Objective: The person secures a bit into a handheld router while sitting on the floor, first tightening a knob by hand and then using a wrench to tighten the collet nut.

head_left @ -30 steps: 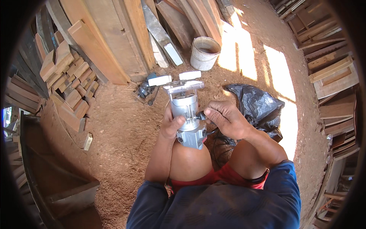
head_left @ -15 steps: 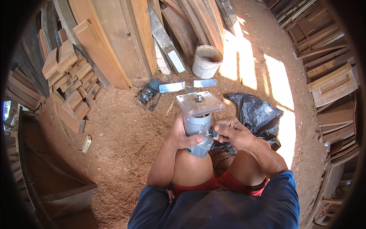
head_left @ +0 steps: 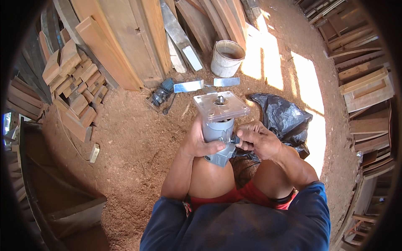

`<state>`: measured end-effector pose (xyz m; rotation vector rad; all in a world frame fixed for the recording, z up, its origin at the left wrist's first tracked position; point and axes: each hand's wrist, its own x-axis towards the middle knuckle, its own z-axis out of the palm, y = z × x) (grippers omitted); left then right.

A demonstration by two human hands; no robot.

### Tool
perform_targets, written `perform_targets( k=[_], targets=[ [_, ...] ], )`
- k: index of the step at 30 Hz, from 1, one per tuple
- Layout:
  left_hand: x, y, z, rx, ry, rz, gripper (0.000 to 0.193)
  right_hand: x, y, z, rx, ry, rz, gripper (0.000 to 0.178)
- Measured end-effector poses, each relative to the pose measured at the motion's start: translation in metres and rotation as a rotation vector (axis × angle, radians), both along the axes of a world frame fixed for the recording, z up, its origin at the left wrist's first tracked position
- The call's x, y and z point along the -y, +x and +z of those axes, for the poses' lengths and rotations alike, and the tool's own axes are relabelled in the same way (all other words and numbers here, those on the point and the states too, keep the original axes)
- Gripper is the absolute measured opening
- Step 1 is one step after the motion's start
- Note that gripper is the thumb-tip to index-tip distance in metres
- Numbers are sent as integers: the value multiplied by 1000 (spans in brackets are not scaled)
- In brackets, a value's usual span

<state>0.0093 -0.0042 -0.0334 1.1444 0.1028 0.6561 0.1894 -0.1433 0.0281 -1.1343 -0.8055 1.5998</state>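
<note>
My left hand [head_left: 200, 140] is wrapped round a grey trim router [head_left: 219, 133] held upside down above my thighs, its thumb across the front. On top is the router's square clear base plate [head_left: 215, 106], with the metal collet [head_left: 220, 100] showing through its middle hole. The fingers and thumb of my right hand [head_left: 258, 140] pinch a small dark knob [head_left: 236, 139] on the router's right side. The fingertips partly cover the knob.
Beyond the router lie a metal piece with two shiny blades [head_left: 188, 86], another power tool [head_left: 161, 94] and a white bucket [head_left: 228, 58]. A black plastic bag [head_left: 284, 119] lies to the right. Wood blocks [head_left: 77, 79] are piled at far left; a small block [head_left: 95, 153] rests on the sawdust-covered floor.
The router and both hands sit slightly higher in the picture, and the base plate is tilted a little differently. Both hands keep their grip; the right fingers have shifted slightly at the knob.
</note>
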Motion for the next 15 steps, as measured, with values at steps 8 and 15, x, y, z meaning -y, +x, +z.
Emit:
perform_targets(
  k=[8,15],
  targets=[
    [1,3,0,37,-4,42,93,0,-2,2,-14,-41,-16,32],
    [0,3,3,12,-9,23,95,0,2,-1,61,-25,-1,33]
  ],
)
